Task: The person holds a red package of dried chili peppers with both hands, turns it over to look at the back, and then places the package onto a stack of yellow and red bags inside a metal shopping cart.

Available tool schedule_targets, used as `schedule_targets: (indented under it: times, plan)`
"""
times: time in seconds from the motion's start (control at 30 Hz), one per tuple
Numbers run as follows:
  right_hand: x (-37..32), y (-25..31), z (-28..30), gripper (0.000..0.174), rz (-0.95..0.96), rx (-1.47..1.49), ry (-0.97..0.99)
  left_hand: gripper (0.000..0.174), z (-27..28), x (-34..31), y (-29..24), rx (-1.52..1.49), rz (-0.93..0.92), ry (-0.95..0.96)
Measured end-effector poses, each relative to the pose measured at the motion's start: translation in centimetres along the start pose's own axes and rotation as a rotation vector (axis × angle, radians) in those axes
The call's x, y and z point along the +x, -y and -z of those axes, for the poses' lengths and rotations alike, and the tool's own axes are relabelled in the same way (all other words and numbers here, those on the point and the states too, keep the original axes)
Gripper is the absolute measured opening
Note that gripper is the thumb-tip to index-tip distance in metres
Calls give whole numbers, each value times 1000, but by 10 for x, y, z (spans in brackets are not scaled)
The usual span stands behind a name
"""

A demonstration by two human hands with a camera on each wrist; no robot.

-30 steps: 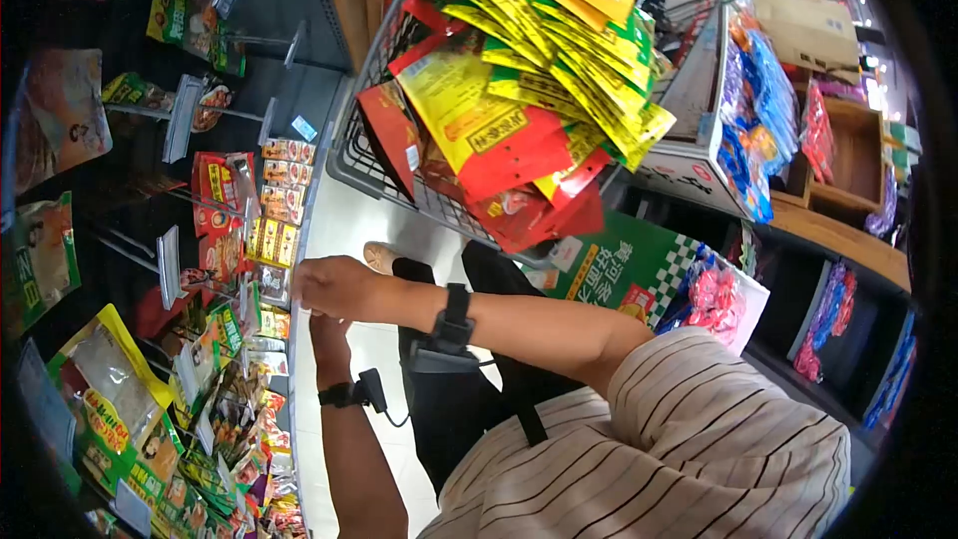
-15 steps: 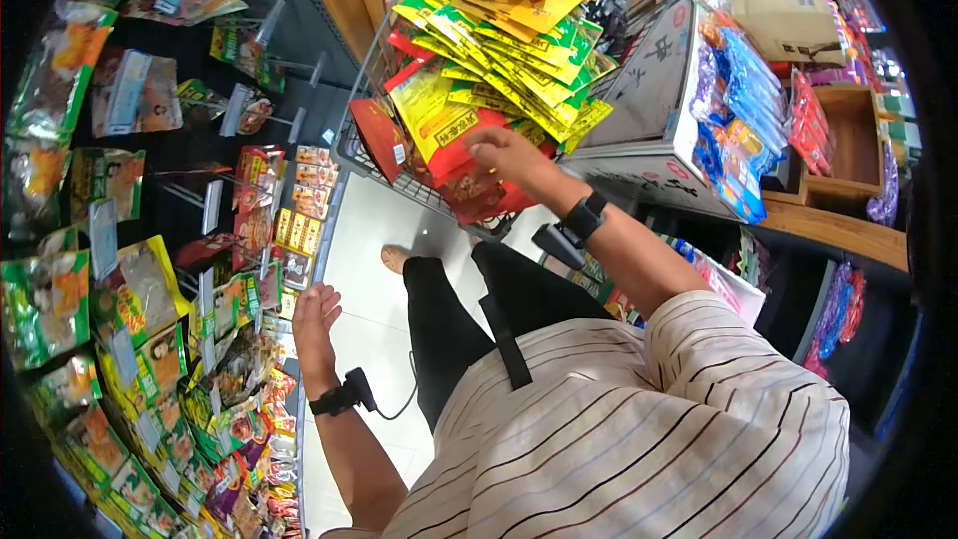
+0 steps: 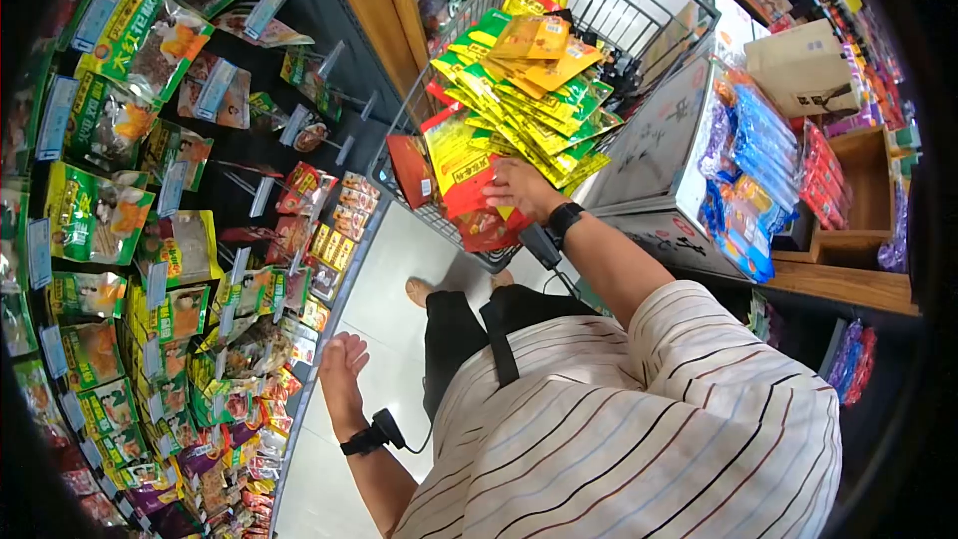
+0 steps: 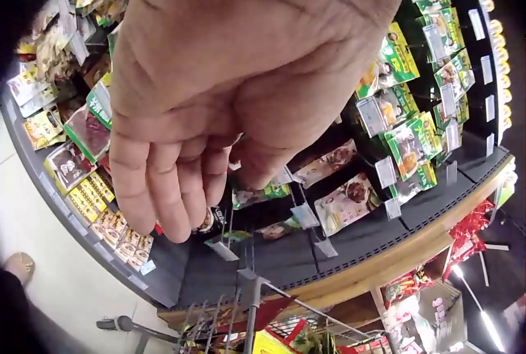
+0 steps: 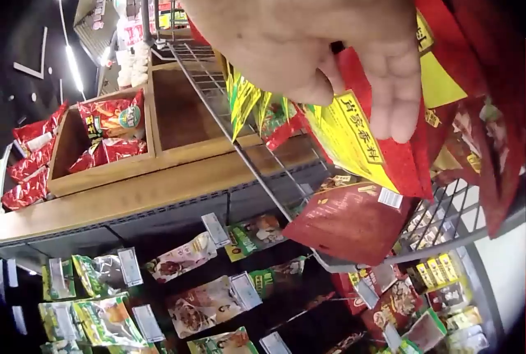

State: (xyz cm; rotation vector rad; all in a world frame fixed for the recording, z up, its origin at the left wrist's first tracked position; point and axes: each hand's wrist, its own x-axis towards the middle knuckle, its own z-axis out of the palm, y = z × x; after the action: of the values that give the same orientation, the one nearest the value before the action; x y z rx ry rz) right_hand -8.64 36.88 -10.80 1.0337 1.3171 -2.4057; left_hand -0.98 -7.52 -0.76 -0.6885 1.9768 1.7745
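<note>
My right hand (image 3: 522,190) is over the near end of the shopping cart (image 3: 479,258), its fingers resting against a yellow and red seasoning packet (image 5: 353,132). In the right wrist view the fingers (image 5: 396,99) reach down over the packet's red part. Beside it in the cart lies a dark red packet (image 5: 349,221). Green and yellow packets (image 3: 559,112) are piled further in, topped by orange packets (image 3: 529,38). My left hand (image 3: 343,364) hangs palm up near the shelf's edge with relaxed fingers and holds nothing.
Hooks with hanging food packets (image 3: 100,210) line the rack on the left, each with price tags. Small yellow boxes (image 3: 334,247) sit on its lower ledge. Right of the cart stands a white carton (image 3: 649,180), with blue bagged goods (image 3: 763,170) and a wooden bin (image 3: 866,180).
My right hand has gone from beside the left hand at the shelf to the packets in the cart. The left hand has stayed near the shelf, and the view has shifted.
</note>
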Motion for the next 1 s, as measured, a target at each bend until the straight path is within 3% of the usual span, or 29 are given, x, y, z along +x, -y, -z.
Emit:
schedule_targets:
  times: [0.2, 0.4, 0.63, 0.9, 1.0]
  plan:
    - [28, -23, 14, 44, -39, 230, 10, 53, -8, -9, 4, -4, -24, 35]
    - [23, -23, 12, 46, -43, 132, 10, 42, -20, -15, 0, -3, -6, 43]
    - [42, -30, 14, 48, -65, 401, 56, 44, -25, -26, 0, 6, -26, 80]
    - [26, -12, -5, 49, 17, 156, 82, 48, -24, -38, 3, 39, 1, 65]
    - [8, 3, -21, 45, 180, 125, 207, 47, -28, -36, 2, 36, -13, 62]
